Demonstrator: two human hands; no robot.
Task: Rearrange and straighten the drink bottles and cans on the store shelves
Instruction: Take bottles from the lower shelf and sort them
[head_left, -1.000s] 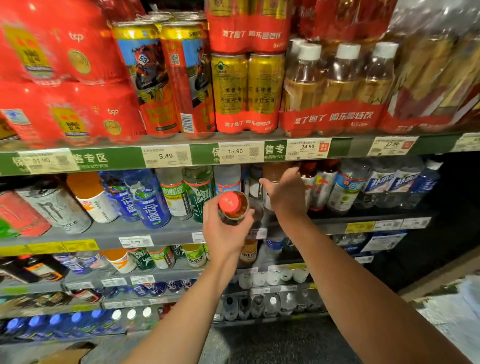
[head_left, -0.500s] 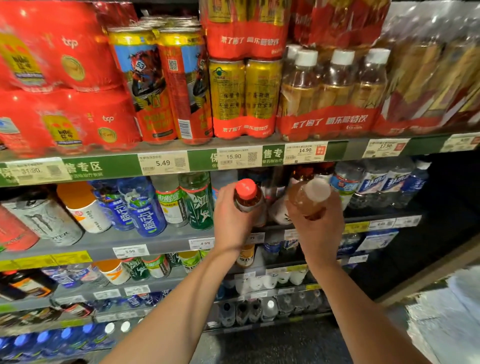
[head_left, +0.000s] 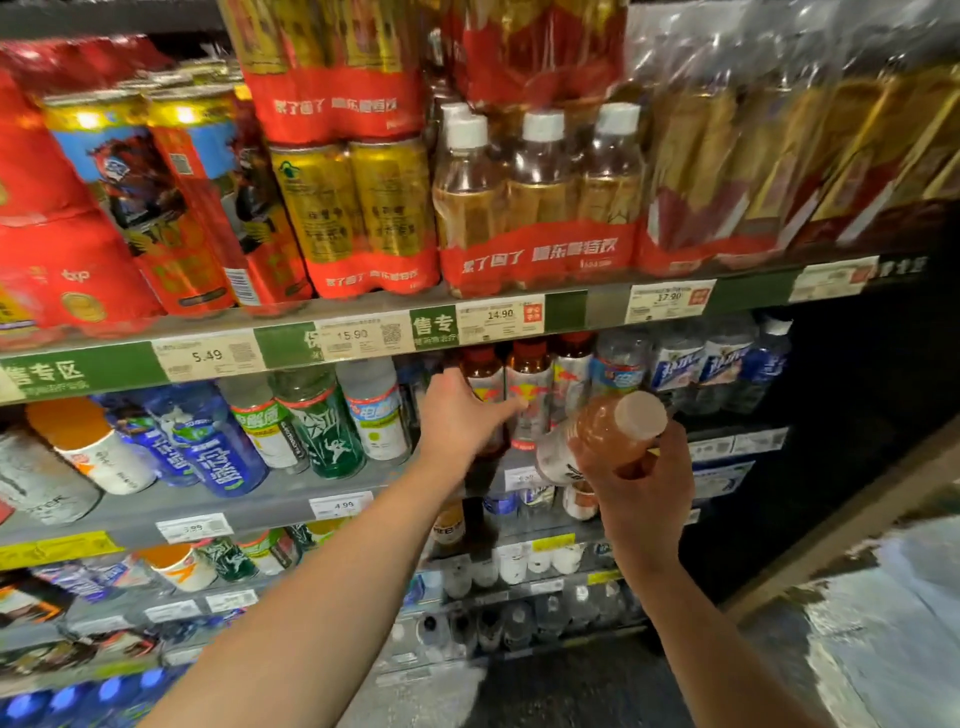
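Nearest the camera, the right hand (head_left: 631, 488) grips a clear plastic bottle of orange-pink drink with a pale screw cap (head_left: 597, 439), fingers curled round its lower body, the bottle tilted with its cap pointing up and to the right, off the shelf and just in front of the second shelf's edge (head_left: 291, 512); this one is plainly not yet placed. A little farther in, the left hand (head_left: 460, 415) reaches onto that shelf with fingers extended and spread, holding nothing, its thumb side against the row of small dark-amber bottles with red caps and yellow-and-red labels (head_left: 527, 395); whether it is pressing one or only touching cannot be told through the blur. That row stands upright and fairly even, so this stretch looks partly put in order. To its left, the green plastic bottles (head_left: 322, 426), the white-labelled bottle (head_left: 376, 410) and the blue-labelled bottles (head_left: 218, 452) appear to lean, though the wide lens may exaggerate this; they likely need straightening. Farther right, the clear bottles with blue-and-white labels (head_left: 691, 369) sit in dim light. Above, on the top shelf, shrink-wrapped packs of gold cans (head_left: 358, 208) and white-capped amber bottles (head_left: 540, 197) look settled. The lower shelves are too blurred to judge. Overall I judge the work as in mid-course.
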